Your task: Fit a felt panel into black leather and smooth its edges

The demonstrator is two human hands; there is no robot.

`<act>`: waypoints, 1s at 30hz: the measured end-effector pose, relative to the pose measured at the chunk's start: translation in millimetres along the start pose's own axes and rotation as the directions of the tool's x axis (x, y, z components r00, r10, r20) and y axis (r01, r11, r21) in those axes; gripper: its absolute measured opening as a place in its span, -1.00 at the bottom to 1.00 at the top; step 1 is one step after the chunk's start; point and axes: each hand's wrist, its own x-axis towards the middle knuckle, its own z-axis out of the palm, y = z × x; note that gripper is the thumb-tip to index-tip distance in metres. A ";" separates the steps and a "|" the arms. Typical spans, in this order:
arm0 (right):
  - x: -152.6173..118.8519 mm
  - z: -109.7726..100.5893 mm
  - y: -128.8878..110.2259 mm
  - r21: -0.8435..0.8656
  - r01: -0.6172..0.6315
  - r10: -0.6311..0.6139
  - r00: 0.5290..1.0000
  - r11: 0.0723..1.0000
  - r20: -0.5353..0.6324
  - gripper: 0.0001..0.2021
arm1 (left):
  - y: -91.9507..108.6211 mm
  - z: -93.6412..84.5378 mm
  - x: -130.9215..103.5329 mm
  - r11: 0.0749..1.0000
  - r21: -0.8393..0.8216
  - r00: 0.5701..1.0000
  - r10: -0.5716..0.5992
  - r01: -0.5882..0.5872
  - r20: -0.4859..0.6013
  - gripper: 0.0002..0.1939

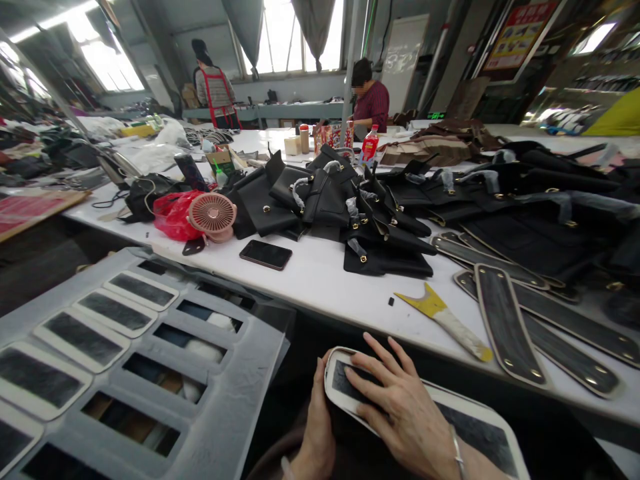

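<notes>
Head view — the left hand (319, 427) touches the white-edged black panel's (477, 437) rounded end, whether pinching I cannot tell — the right hand (403, 400) lies spread across it.

We are making out no readable words
We are seeing only blurred marks on the red poster (521, 33), whiteboard (403, 65), bottle label (369, 147) and green sign (437, 115).

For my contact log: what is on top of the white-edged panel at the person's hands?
The right hand lies across the white-edged panel, some fingers over its dark strip; the left hand is against one end. The part beneath the right palm is covered.
</notes>
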 end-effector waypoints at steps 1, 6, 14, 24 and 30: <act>-0.1 -0.3 -0.7 0.005 -0.005 0.005 1.000 1.000 0.009 -0.57 | 0.0 -0.5 -0.1 1.000 -0.002 1.000 -0.006 0.007 0.018 -0.56; -2.2 -1.5 -4.6 0.054 0.018 -0.019 1.000 0.998 0.006 -0.55 | 5.2 1.6 -5.1 0.998 -0.011 0.995 -0.062 0.063 0.073 -0.53; 16.9 9.4 -19.4 0.223 -0.126 0.175 0.961 0.967 -0.214 -0.89 | 15.2 11.3 -11.5 0.990 0.098 0.994 -0.102 0.097 0.046 -0.50; 31.3 13.5 -34.7 0.313 -0.102 0.154 0.977 0.944 -0.146 -0.79 | 16.0 5.1 -9.2 0.992 0.082 0.992 -0.100 0.093 0.072 -0.51; 29.7 17.5 -34.0 0.295 -0.144 0.200 0.966 0.945 -0.167 -0.70 | 28.6 6.6 -10.4 0.975 0.196 0.979 -0.132 0.101 0.153 -0.53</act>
